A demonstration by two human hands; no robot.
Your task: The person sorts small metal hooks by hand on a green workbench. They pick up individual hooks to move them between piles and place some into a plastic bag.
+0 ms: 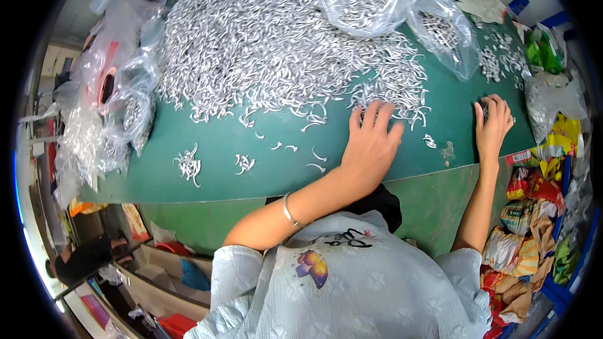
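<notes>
- Clear plastic bags holding metal parts, along the left rim of the green surface
- Small clusters of curved silver pieces lying apart on the surface
- Large heap of curved silver metal pieces across the middle
- My left hand, fingers spread, palm down, fingertips touching the near edge of the heap
- Two more clear bags of parts behind the heap
- My right hand, fingers close together and bent, resting on a few pieces near the right rim; I cannot tell whether it pinches any
- Colourful wrappers at far right
</notes>
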